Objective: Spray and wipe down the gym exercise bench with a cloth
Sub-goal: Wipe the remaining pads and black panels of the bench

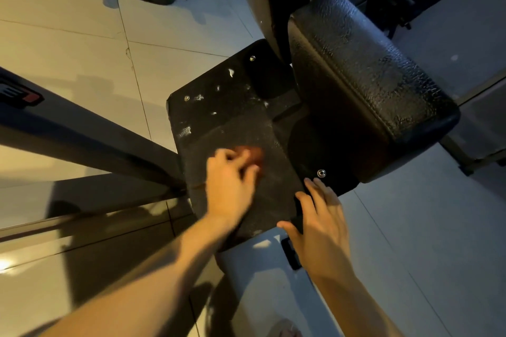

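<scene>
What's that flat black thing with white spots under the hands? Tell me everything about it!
It is a flat black bench pad, rough and grainy, with rounded corners. Silver screws sit near its corners, and white flecks dot its far half. Its right side tucks under a thicker black cushion. The left hand holds a blurred reddish cloth on it, and the right hand rests on its near edge.

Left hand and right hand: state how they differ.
The left hand grips a reddish cloth; the right hand holds none. The left hand is motion-blurred; the right hand is sharp, fingers fairly straight. Both are on the black panel.
</scene>
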